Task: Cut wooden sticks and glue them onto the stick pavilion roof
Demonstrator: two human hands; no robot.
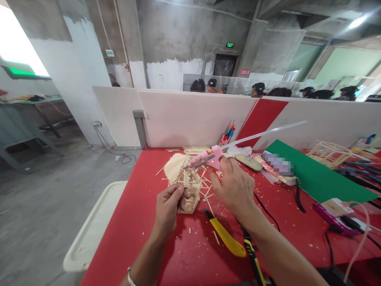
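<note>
My right hand (pixel 235 182) is wrapped round a pink hot glue gun (pixel 200 159). A long clear glue stick (pixel 268 133) sticks out of its back end, up to the right. The gun's nozzle points left, close to the upper ends of a few short wooden sticks (pixel 186 178). My left hand (pixel 170 202) is closed in a pinch at the lower ends of these sticks. Behind and beside the fingers stands a small framework of wooden sticks (pixel 194 194), partly hidden by my left hand. Whether the nozzle touches the sticks cannot be made out.
A pile of wooden sticks (pixel 174 167) lies behind the framework. A yellow utility knife (pixel 228 238) and black-and-yellow handled tool (pixel 253 258) lie near me on the red table (pixel 143 230). To the right are a green board (pixel 315 174), a purple power strip (pixel 336 220) and cables.
</note>
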